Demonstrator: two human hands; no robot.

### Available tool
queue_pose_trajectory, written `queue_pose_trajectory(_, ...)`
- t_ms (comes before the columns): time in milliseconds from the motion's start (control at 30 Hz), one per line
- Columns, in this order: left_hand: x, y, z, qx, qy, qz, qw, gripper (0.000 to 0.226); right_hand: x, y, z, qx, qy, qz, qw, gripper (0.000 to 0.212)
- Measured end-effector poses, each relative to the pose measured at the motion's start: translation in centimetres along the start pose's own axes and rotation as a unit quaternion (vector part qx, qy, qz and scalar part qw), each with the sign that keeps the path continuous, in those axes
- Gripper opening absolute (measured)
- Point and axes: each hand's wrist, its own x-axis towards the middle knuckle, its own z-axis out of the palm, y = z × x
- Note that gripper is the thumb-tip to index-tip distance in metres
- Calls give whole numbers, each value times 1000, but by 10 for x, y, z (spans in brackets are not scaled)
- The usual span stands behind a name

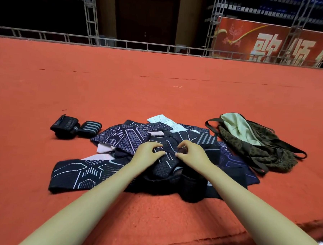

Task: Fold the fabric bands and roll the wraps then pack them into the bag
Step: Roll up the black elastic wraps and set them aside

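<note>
Both hands on heap of dark patterned fabric bands (135,139), mid red-carpeted platform (158,96). Left hand (148,152) grip curled, pinching top band; right hand (190,152) grip pinching same band. Two rolled wraps (75,127) left of heap, apart from it. Bag (253,144) right, mouth open, touching heap's edge. Wide bare carpet beyond; platform's front edge near forearms.

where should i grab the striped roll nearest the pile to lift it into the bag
Grip the striped roll around its middle, coming from above, fingers on the near and far sides. It lies on its side on the red carpet, its round top exposed; the other roll crowds its left end.
</note>
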Motion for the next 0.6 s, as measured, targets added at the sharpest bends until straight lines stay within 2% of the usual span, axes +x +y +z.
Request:
queue_pose_trajectory(100,-5,1,1,18,-9,0,1000,30,2,-2,7,13,-4,28,1000,34)
queue_pose_trajectory(233,-12,-1,0,24,-10,30,999,20,4,-1,10,22,-7,31,999,28)
queue_pose_trajectory(367,-17,-2,-10,2,70,58,996,20,12,2,-6,23,33,11,999,27)
queue_pose_trajectory(467,-21,-4,-25,-31,134,73,988,19,21,8,-24,69,51,0,996,24)
queue_pose_trajectory(600,-30,-2,-35,-36,144,103,983,17,38,8,-28,92,37,0,995,22)
